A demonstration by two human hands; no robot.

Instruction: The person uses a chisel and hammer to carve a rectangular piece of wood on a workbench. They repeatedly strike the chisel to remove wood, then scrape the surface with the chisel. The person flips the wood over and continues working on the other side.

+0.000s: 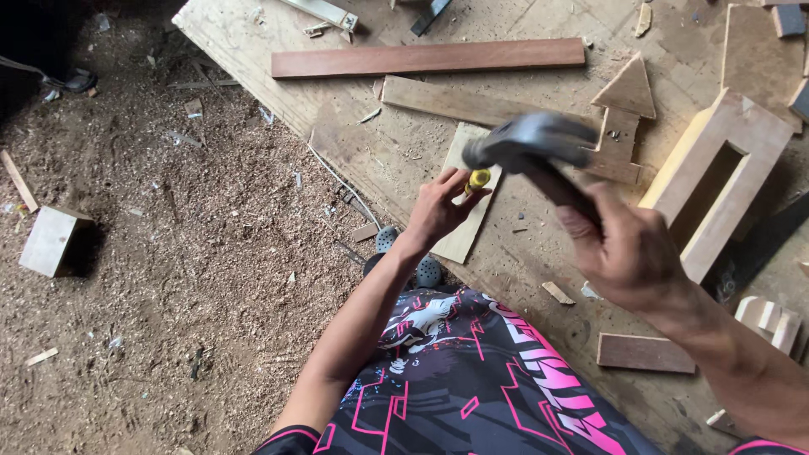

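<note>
While the yellow-handled chisel (478, 179) is held upright on the thin pale board (466, 198) by the left hand (438, 211), clamped round it, a hammer (531, 145), blurred, is gripped by the right hand (628, 253) above. A square, centred blow is judged best, with the board kept flat on the counter (404, 143).

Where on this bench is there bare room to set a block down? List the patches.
Bare board lies near the bench's left corner, left of the long reddish plank, and between the left hand and that plank's left end. Crowded: around the hammer, arrow-shaped piece and hollow wooden frame.
</note>
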